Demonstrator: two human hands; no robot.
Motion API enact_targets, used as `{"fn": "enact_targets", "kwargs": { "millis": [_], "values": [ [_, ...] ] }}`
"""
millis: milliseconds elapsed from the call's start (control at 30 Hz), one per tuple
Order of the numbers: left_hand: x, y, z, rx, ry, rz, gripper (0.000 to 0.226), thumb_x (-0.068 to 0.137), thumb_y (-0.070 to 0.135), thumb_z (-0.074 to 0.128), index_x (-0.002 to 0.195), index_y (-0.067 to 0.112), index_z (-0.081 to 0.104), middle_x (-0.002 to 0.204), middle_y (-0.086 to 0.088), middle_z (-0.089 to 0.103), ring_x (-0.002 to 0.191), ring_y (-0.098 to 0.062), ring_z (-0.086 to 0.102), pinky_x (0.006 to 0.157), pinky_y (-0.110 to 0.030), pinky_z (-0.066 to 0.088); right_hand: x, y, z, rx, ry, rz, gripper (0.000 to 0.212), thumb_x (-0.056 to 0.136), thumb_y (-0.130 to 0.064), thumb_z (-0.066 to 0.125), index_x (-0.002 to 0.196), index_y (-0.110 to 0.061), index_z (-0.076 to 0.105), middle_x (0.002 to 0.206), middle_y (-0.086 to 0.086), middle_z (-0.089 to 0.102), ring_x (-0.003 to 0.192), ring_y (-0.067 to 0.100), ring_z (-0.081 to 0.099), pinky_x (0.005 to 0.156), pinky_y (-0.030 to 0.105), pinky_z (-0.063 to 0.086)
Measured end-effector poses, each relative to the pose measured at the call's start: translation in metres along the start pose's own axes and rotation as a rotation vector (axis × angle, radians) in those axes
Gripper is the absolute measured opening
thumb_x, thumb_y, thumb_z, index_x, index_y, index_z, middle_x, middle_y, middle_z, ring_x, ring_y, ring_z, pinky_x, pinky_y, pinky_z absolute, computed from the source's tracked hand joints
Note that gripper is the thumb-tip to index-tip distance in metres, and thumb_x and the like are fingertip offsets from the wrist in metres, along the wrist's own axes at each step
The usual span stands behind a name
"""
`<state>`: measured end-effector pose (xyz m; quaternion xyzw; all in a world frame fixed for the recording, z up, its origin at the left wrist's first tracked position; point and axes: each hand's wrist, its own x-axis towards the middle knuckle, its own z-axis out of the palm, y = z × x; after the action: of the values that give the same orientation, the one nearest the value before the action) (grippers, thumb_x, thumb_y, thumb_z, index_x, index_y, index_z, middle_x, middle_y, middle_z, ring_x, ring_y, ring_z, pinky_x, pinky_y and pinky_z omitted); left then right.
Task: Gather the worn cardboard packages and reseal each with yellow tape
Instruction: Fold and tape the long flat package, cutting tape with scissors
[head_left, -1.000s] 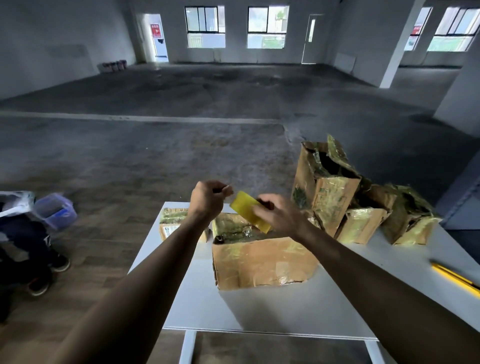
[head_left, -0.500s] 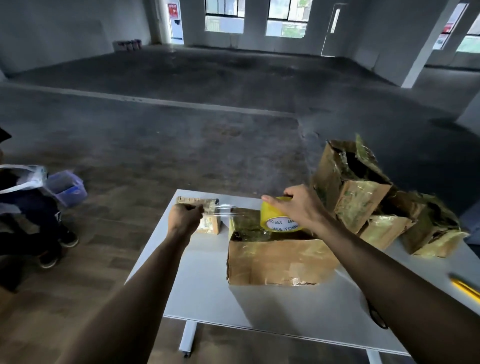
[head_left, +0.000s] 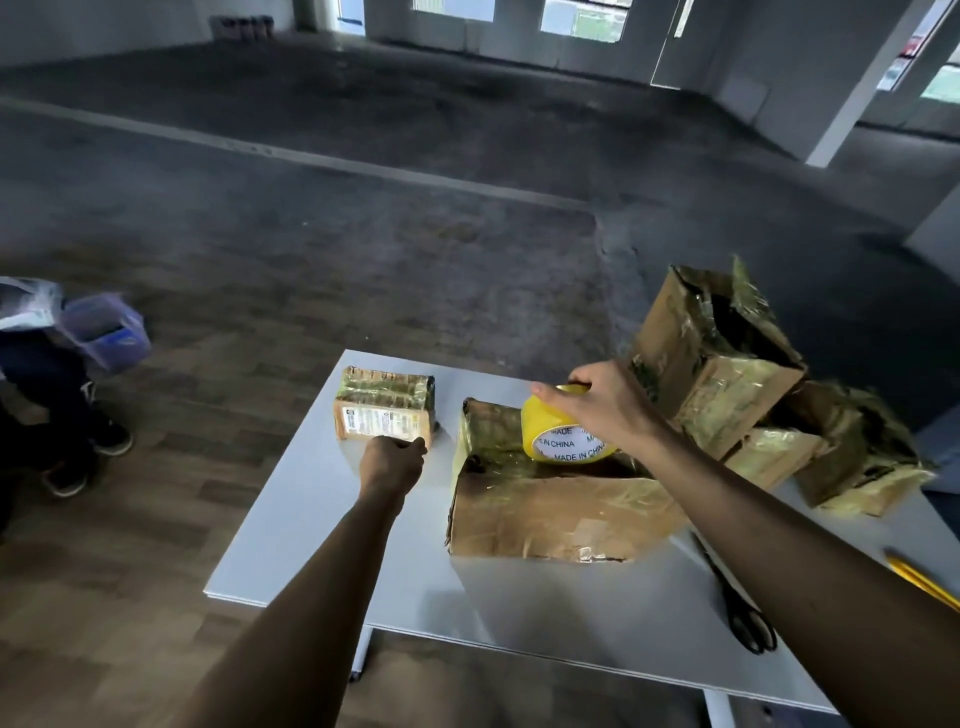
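Cardboard box (head_left: 561, 514) centred on table (head_left: 311, 519); right hand (head_left: 597, 405) grips yellow tape (head_left: 548, 428) atop.

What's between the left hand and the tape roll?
Head view: from the left hand, a bare strip of table, then the left end of the box, where the right hand holds the roll. No tape strand discernible.

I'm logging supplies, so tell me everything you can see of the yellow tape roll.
The yellow tape roll is a thick ring of yellow tape around a white core face printed MADE IN CHINA. It stands tilted on edge atop the large worn cardboard box, printed face toward the camera. The right hand grips it from above, fingers curled over its rim.
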<state>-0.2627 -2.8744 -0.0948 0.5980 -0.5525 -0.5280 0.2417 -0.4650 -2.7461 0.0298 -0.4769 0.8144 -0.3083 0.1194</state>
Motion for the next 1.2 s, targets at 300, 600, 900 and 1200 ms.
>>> {"fn": "enact_targets", "kwargs": {
  "millis": [300, 600, 900, 1200],
  "values": [
    [-0.012, -0.007, 0.04, 0.019, -0.073, 0.029, 0.027, 0.098, 0.021, 0.059, 0.076, 0.004, 0.061, 0.064, -0.006, 0.055, 0.066, -0.025, 0.053, 0.055, -0.027, 0.036, 0.0, 0.01, 0.003, 0.048, -0.02, 0.036, 0.053, 0.08, -0.059, 0.071, 0.059, -0.015, 0.05, 0.049, -0.004, 0.04, 0.047, 0.012, 0.039, 0.05, 0.028, 0.027],
    [0.002, -0.009, 0.049, 0.101, -0.123, 0.006, 0.037, 0.098, 0.032, 0.056, 0.117, 0.001, 0.056, 0.119, -0.023, 0.058, 0.103, -0.039, 0.059, 0.085, -0.043, 0.053, 0.0, 0.015, 0.007, 0.121, 0.003, 0.031, 0.057, 0.082, -0.054, 0.072, 0.069, -0.001, 0.059, 0.053, -0.002, 0.047, 0.049, 0.011, 0.045, 0.049, 0.027, 0.03],
    [-0.003, 0.033, 0.045, 0.132, 0.018, 0.246, 0.036, 0.102, 0.03, 0.046, 0.125, 0.002, 0.052, 0.124, -0.021, 0.052, 0.114, -0.038, 0.053, 0.095, -0.044, 0.046, -0.005, 0.023, -0.001, 0.173, -0.038, 0.057, 0.05, 0.084, -0.056, 0.07, 0.067, -0.01, 0.058, 0.057, -0.002, 0.054, 0.05, 0.008, 0.051, 0.048, 0.023, 0.036],
    [-0.01, 0.077, 0.074, 0.926, -0.061, 0.716, 0.05, 0.105, 0.048, 0.029, 0.1, 0.013, 0.064, 0.109, -0.014, 0.069, 0.104, -0.036, 0.061, 0.093, -0.042, 0.041, -0.008, 0.041, -0.008, 0.544, -0.157, 0.176, 0.038, 0.083, -0.052, 0.073, 0.08, -0.014, 0.072, 0.073, 0.001, 0.074, 0.071, 0.018, 0.073, 0.068, 0.039, 0.057]
  ]
}}
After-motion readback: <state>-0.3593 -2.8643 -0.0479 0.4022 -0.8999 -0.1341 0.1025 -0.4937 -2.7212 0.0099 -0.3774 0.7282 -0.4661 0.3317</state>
